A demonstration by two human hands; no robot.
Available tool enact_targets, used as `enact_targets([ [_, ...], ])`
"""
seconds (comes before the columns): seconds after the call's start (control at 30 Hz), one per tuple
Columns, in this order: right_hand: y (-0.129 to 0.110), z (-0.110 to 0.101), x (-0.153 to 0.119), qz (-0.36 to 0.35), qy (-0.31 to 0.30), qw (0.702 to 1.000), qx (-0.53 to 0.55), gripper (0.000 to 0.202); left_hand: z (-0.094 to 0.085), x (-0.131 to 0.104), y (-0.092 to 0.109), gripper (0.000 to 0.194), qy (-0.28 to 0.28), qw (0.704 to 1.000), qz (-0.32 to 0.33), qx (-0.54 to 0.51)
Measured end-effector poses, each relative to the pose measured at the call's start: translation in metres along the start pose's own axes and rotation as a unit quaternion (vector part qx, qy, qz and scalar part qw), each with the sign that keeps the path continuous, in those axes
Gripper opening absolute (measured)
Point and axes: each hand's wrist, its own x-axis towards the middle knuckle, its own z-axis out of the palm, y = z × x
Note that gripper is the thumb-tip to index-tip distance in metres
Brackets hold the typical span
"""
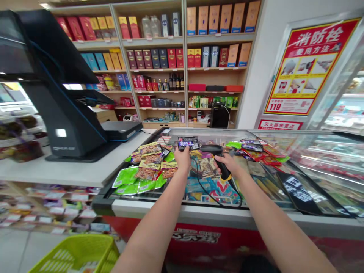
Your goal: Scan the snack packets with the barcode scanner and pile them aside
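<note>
My left hand [182, 156] grips a small black snack packet [188, 143] by its lower edge, its printed face and barcode turned up. In my right hand [227, 163] is a black and yellow barcode scanner [224, 172], held by its handle with the head pointing left at the packet. A dark cable [203, 185] loops down from the scanner over the glass lid of the chest freezer [182, 204]. To the left of my left hand lies a pile of snack packets [148, 163], brown and bright green. Further right is another group of packets [261, 151], red, black and green.
A checkout terminal [68, 113] stands on the white counter [85, 172] at left. Below it sits a green basket [82, 252] on the floor. A black sign [297, 191] lies on the freezer's right side. Shelves of boxes [155, 58] line the back wall.
</note>
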Motion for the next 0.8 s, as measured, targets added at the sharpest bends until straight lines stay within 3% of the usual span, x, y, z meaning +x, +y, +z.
enact_targets([
  [0.1, -0.001, 0.036, 0.016, 0.002, -0.049, 0.999, -0.008, 0.041, -0.049, 0.023, 0.029, 0.017, 0.063, 0.991, 0.082, 0.083],
  [0.2, 0.002, 0.071, 0.034, -0.003, -0.099, 0.995, -0.019, 0.039, -0.090, 0.042, 0.048, 0.018, 0.101, 0.980, 0.111, 0.133],
  [0.33, 0.009, 0.115, 0.055, -0.011, -0.140, 0.990, -0.016, 0.042, -0.126, 0.060, 0.056, 0.015, 0.126, 0.970, 0.109, 0.179],
  [0.43, 0.015, 0.141, 0.066, 0.001, -0.133, 0.991, -0.001, 0.046, -0.136, 0.072, 0.056, 0.016, 0.128, 0.961, 0.100, 0.224],
  [0.53, 0.019, 0.155, 0.073, 0.014, -0.129, 0.992, 0.008, 0.046, -0.135, 0.084, 0.058, 0.017, 0.124, 0.942, 0.065, 0.306],
  [0.6, 0.020, 0.159, 0.075, 0.018, -0.128, 0.992, 0.009, 0.045, -0.131, 0.090, 0.060, 0.028, 0.124, 0.918, 0.045, 0.373],
  [0.7, 0.022, 0.159, 0.078, 0.025, -0.121, 0.992, 0.006, 0.041, -0.125, 0.096, 0.060, 0.060, 0.119, 0.879, 0.062, 0.458],
  [0.8, 0.023, 0.156, 0.080, 0.026, -0.106, 0.994, 0.011, 0.039, -0.121, 0.100, 0.056, 0.062, 0.090, 0.842, 0.081, 0.526],
])
